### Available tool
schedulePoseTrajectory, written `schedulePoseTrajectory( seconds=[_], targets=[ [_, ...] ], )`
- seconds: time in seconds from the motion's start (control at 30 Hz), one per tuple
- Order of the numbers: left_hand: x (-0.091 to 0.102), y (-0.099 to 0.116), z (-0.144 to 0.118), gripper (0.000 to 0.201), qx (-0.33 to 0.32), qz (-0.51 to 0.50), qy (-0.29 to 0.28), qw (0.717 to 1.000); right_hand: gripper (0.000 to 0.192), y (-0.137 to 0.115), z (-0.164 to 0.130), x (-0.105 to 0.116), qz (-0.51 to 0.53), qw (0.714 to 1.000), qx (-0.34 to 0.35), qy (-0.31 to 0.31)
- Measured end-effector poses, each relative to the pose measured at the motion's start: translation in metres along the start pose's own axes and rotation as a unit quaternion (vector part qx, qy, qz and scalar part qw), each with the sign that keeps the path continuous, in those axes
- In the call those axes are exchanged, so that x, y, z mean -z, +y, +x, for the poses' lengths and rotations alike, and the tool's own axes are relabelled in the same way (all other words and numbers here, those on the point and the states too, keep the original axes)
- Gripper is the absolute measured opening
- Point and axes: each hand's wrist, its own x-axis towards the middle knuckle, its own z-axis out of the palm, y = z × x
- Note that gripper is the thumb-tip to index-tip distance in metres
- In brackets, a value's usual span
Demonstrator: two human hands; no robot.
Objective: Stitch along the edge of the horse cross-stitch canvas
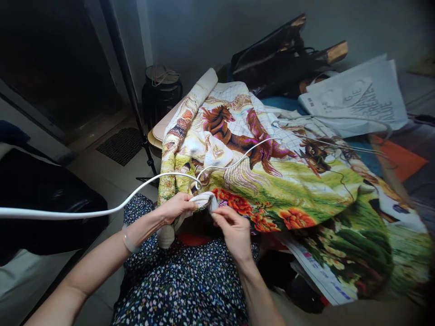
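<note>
A large embroidered cloth [272,167] with brown horses, red flowers and green grass lies spread before me over a table. My left hand [175,207] grips its rolled white near edge [204,199]. My right hand [233,228] pinches the same edge just to the right, fingertips together as if on a needle or thread too small to make out. A white cable [102,210] runs from the left over my left hand and across the cloth.
My lap is covered by a dark flowered dress [183,280]. A white printed bag [360,99] and a dark bag [282,54] lie at the back right. Printed paper sheets [316,271] hang under the cloth. A dark pot [161,93] stands on the floor beyond.
</note>
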Motion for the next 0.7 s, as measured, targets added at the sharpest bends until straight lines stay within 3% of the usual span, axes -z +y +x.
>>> schedulePoseTrajectory(
  seconds=[0.13,0.43,0.7],
  targets=[
    [0.002,-0.003,-0.001,0.037,-0.004,-0.004,-0.012,1.000,0.024,0.010,-0.011,-0.025,0.024,0.996,-0.080,-0.040],
    [0.002,-0.003,0.001,0.034,-0.008,-0.011,-0.010,1.000,0.030,0.014,-0.011,-0.026,-0.015,0.996,-0.073,-0.047],
    [-0.001,-0.006,0.000,0.033,-0.023,-0.009,-0.003,1.000,0.042,0.010,-0.014,-0.035,0.031,0.984,-0.174,-0.006]
  ],
)
